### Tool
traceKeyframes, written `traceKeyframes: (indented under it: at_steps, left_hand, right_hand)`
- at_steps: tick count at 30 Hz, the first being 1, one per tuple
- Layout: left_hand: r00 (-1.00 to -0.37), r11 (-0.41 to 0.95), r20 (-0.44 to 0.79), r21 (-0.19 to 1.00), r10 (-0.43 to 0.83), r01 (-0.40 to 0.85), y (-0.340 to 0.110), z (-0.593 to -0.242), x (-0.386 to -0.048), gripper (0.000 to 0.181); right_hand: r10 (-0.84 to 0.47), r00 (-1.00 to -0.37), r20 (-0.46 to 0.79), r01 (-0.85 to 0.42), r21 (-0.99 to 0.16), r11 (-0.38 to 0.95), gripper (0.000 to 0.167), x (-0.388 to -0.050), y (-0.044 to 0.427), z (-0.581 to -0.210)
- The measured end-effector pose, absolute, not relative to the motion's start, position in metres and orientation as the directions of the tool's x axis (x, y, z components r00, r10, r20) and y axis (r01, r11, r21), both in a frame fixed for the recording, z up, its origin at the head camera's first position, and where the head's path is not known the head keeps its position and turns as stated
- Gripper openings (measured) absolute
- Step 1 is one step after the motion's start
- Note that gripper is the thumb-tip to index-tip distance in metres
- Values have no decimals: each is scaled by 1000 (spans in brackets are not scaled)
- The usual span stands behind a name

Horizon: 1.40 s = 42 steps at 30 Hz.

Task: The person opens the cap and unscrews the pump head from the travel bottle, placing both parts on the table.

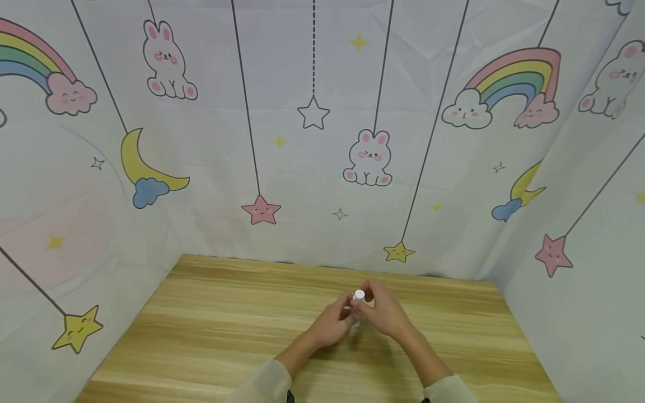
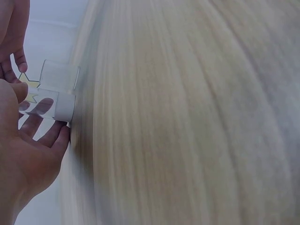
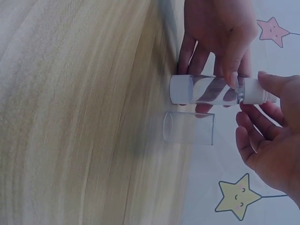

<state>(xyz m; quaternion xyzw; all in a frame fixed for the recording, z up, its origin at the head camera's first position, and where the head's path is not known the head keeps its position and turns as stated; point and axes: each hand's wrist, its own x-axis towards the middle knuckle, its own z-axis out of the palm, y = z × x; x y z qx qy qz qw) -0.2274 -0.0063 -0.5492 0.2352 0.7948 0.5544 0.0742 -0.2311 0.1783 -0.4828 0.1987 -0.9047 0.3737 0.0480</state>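
Note:
A small clear bottle with a white base stands upright on the wooden table. Its white pump top sits at the neck, and a thin strip of clear neck shows beneath it. My left hand holds the bottle's body, fingers behind it and thumb in front. With thumb and fingers, my right hand pinches the white top. Right beside the bottle stands a clear cylindrical cap, which neither hand grips. In the left wrist view the cap and the bottle stand side by side.
The wooden table reaches back to a white curtain printed with stars, rabbits, moons and rainbows. More of this cloth hangs along the left and right sides.

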Motion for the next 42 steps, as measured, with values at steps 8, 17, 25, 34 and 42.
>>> traceKeyframes:
  at_steps: [8, 17, 25, 34, 42]
  left_hand:
    - [-880, 279, 136, 917, 455, 286, -6, -549, -229, 17]
    - [-880, 260, 168, 916, 444, 306, -5, -548, -228, 16]
    - [-877, 266, 170, 912, 450, 313, -6, -547, -227, 16]
    - [-872, 264, 170, 911, 459, 317, -6, -548, -227, 14]
    - [-876, 263, 167, 913, 453, 310, -7, -548, -226, 15]
  right_hand:
    - [-369, -887, 278, -459, -631, 626, 15, -231, 179, -480]
    - [-386, -889, 244, -447, -638, 627, 13, -232, 180, -480]
    - [-400, -886, 232, -450, -637, 626, 15, -231, 181, -479]
    - [-407, -878, 250, -466, -638, 613, 16, -231, 181, -483]
    - [-418, -871, 259, -478, -644, 597, 19, -230, 180, -483]
